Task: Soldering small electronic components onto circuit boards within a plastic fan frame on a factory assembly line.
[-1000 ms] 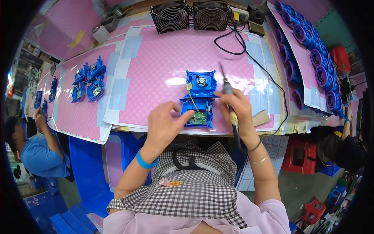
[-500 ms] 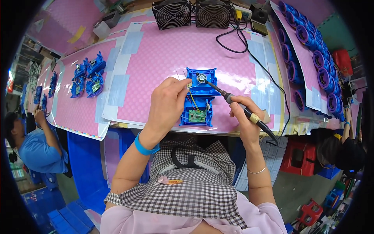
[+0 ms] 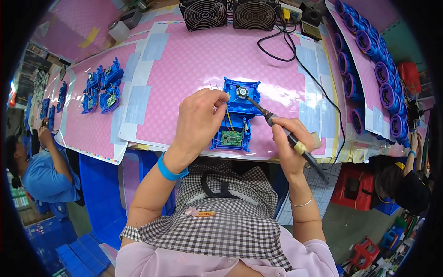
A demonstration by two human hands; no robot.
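In front of me lie two joined blue plastic housing halves (image 3: pixel 251 109). The far one holds a small round speaker (image 3: pixel 242 93); in the near one sits a green circuit board (image 3: pixel 231 137), with a yellow wire (image 3: pixel 229 115) rising from it. My left hand (image 3: pixel 197 121) is closed in a pinch on thin wires (image 3: pixel 215 86) at the left of the speaker. My right hand (image 3: pixel 294 142) grips a soldering iron (image 3: pixel 269 117) like a pen. Its tip is at the speaker's lower right edge; whether it touches is too small to tell.
Several blue housings with boards (image 3: pixel 101 87) lie at left on the pink mat (image 3: pixel 184 60). Two black fans (image 3: pixel 203 15) stand at the back, near a black cable (image 3: pixel 323 87). At right, blue round parts (image 3: pixel 386 94) fill a rack. Co-workers sit at left (image 3: pixel 48 177) and right.
The housing halves have turned slightly, the far one shifting a little right. Both hands keep their grips, and the iron's tip stays at the speaker. The view has shifted slightly.
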